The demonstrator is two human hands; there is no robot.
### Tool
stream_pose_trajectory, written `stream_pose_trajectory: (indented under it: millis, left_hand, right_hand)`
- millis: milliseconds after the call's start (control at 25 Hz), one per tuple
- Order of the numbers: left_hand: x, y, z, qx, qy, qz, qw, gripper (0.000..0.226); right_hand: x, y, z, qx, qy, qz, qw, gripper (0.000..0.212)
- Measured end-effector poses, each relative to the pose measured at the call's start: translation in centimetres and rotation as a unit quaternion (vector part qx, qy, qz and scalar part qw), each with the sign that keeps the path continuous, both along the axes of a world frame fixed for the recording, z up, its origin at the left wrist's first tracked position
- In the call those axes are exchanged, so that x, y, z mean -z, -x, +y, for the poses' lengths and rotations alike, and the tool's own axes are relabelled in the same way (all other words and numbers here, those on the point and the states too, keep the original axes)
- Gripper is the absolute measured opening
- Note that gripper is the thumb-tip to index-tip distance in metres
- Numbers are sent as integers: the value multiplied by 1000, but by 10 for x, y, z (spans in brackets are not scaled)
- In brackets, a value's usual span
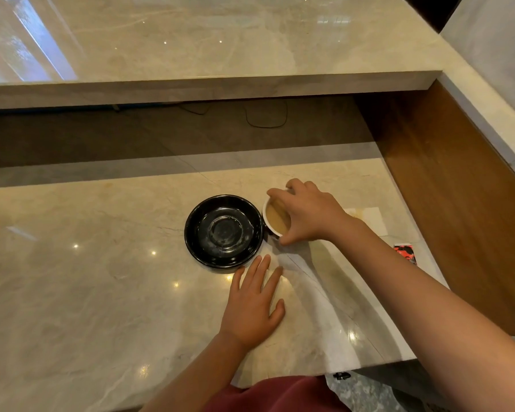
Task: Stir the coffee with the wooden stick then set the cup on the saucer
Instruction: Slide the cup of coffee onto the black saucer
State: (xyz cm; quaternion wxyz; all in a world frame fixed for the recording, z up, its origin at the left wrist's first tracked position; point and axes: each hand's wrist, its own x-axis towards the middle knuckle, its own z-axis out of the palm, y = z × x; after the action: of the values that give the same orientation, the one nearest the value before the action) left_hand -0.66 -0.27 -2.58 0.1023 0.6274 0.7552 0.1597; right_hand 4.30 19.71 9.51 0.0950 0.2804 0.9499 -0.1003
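A white cup (268, 222) of light brown coffee stands on the marble counter, touching the right side of a black saucer (223, 230). My right hand (308, 214) reaches over the cup from the right, fingers wrapped around its rim on the far and near sides. The saucer has nothing on it. My left hand (254, 304) lies flat on the counter just below the saucer, fingers spread, holding nothing. No wooden stick is visible.
A white napkin (369, 220) lies right of the cup, partly under my forearm. A red and black packet (405, 253) sits near the wooden side panel (446, 203). A raised marble ledge (208, 87) runs across the back.
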Motion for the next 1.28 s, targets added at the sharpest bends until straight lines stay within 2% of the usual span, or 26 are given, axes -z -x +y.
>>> stream_pose_trajectory:
  millis: [240, 600, 1280]
  left_hand:
    - [-1, 1, 1, 6, -8, -3, 1000, 56]
    - [-2, 0, 0, 9, -19, -2, 1000, 55]
    - [-6, 1, -1, 8, -17, -20, 1000, 55]
  right_hand:
    - [-16, 41, -23, -42, 10, 43, 998, 94]
    - [-4, 85, -51, -71, 23, 33, 997, 90]
    - [-2, 91, -62, -84, 17, -3, 996, 90]
